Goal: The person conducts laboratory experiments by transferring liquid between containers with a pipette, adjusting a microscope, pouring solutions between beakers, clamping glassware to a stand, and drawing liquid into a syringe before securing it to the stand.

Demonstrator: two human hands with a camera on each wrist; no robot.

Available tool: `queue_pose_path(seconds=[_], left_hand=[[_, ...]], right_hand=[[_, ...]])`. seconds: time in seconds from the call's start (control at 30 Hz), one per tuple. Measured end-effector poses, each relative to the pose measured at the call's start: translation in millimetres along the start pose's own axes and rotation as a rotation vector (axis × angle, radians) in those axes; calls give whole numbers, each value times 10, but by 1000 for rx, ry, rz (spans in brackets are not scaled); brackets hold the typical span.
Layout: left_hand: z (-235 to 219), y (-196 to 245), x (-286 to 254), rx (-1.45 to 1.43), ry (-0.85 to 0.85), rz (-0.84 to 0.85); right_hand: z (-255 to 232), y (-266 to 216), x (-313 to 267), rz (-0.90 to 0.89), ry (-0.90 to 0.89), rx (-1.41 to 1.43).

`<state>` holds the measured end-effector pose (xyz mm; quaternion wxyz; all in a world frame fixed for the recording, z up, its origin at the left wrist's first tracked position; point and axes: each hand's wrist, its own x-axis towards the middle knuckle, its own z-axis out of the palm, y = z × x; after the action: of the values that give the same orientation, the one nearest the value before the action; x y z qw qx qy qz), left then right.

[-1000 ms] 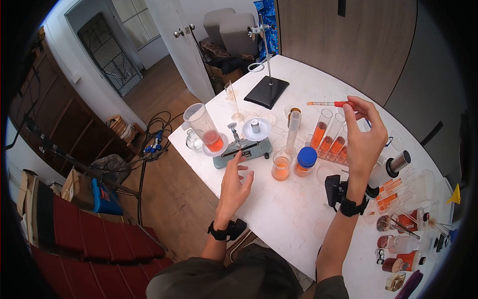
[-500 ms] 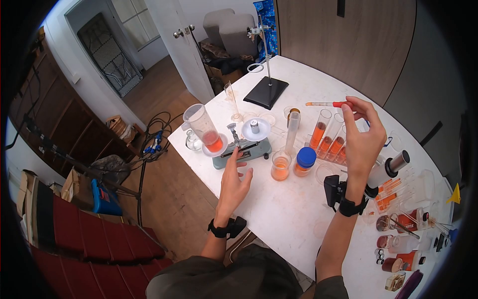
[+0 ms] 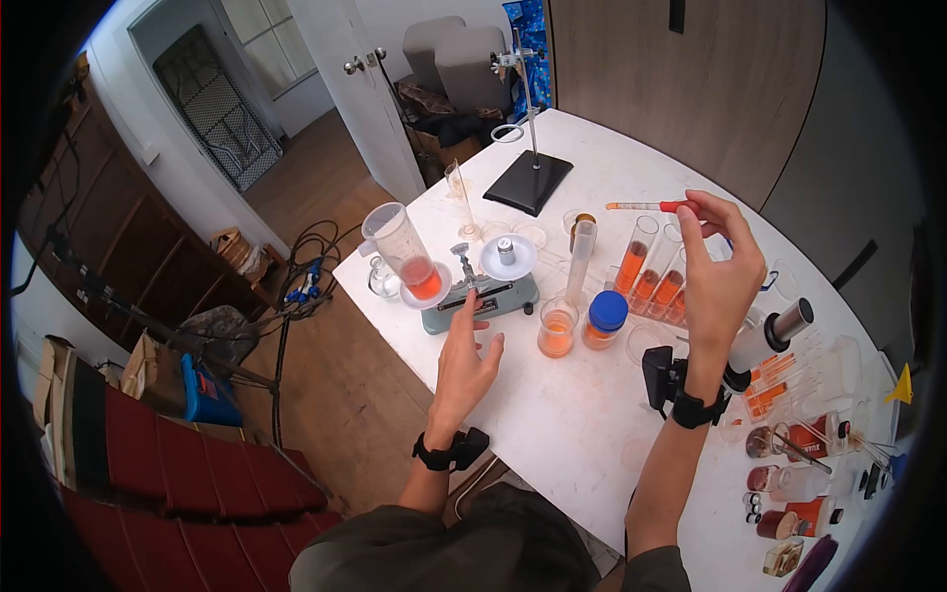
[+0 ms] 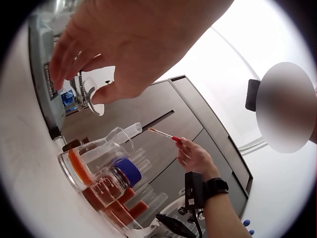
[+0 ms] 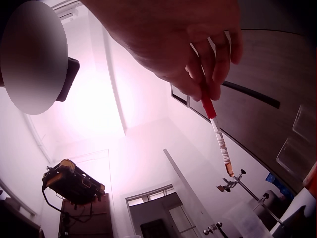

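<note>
My right hand (image 3: 728, 261) pinches a dropper (image 3: 646, 206) by its red rubber bulb, raised above the table. Orange liquid shows in the dropper's tip (image 5: 229, 169). My left hand (image 3: 464, 360) is at the front of a grey-green balance scale (image 3: 526, 296), index finger reaching toward its beam and the other fingers loosely bent. On the scale's left pan stands a clear plastic beaker (image 3: 397, 242) with red-orange liquid. A metal weight (image 3: 506, 251) sits on the right pan (image 3: 523, 261). Near the scale are an orange-filled glass beaker (image 3: 557, 335) and a blue-capped jar (image 3: 606, 314).
Test tubes (image 3: 633, 257) of orange liquid stand in a clear rack below my right hand. Behind the scale are a glass cylinder (image 3: 457, 192) and a ring stand (image 3: 530, 183). Several bottles and jars (image 3: 814, 434) crowd the table's right side. A glass bottle (image 3: 383, 281) is by the left pan.
My left index finger has shifted slightly at the front of the balance scale. My right hand and the dropper have stayed almost still.
</note>
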<state>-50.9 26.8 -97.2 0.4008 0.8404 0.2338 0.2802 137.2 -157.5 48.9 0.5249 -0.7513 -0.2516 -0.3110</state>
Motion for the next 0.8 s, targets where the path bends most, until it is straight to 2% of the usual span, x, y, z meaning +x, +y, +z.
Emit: queue_pose_path(seconds=[0.8], left_hand=[[6,21,3,54,1,19]], right_hand=[[-21,9,4,20,3,1]])
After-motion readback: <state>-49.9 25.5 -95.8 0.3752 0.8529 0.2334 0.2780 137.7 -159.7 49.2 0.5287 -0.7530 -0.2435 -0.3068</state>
